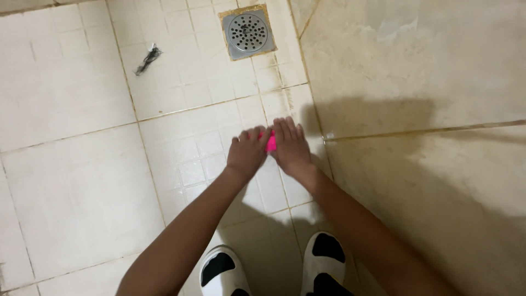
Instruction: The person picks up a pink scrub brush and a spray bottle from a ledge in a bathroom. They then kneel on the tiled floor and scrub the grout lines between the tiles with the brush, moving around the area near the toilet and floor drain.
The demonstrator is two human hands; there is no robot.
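Both my hands press a small bright pink object [270, 142] down onto the white tiled floor [82, 181]. My left hand [247, 152] curls over its left side. My right hand [289, 143] lies flat over its right side with the fingers pointing away from me. Only a sliver of pink shows between the hands, so its shape is hidden. The hands sit close to the foot of the beige tiled wall [416, 82] on the right.
A round metal floor drain [247, 32] in a stained square frame lies ahead. A small dark clump [147, 59] sits on the tiles to its left. My feet in white slippers [224, 271] stand below my arms. Grout lines near the wall are brown.
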